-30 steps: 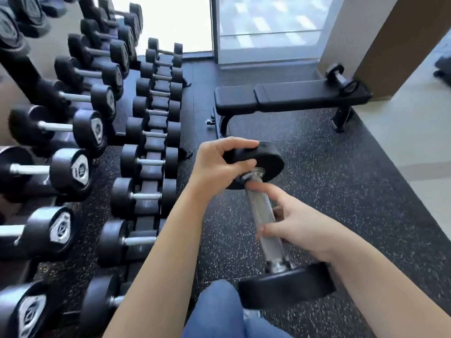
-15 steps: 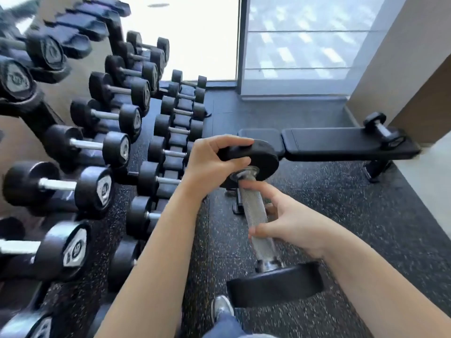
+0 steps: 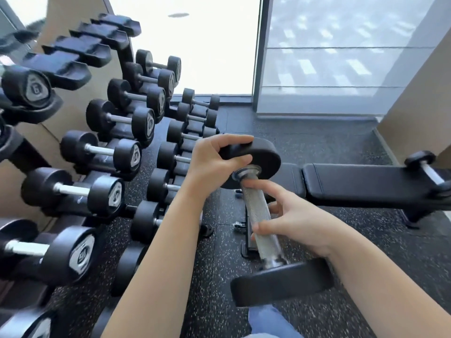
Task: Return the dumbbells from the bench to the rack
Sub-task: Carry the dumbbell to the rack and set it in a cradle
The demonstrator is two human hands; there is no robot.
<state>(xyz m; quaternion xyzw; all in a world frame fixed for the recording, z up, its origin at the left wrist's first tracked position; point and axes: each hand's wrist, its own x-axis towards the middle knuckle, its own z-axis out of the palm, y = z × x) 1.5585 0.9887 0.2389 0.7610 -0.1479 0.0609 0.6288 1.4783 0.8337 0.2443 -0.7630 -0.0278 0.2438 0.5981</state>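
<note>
Blue trouser leg (image 3: 268, 323) lowest in view; just above it the dumbbell (image 3: 256, 208) is up in the air over the speckled floor (image 3: 210, 301), tilted, near head low, far head higher; right grip (image 3: 297, 222) curled round the knurled handle, thumb across the top; left grip (image 3: 213, 163) holding the rim of the far head, fingers over, thumb under; both forearms bare; rack (image 3: 66, 67) runs along the left, two lower rows full of racked dumbbells (image 3: 114, 152), moulded cradles at top; worktop (image 3: 366, 181) to the right behind the held weight, apart from the rack; second dumbbell (image 3: 430, 172) lies on its far right end; bright window (image 3: 341, 57) beyond.
</note>
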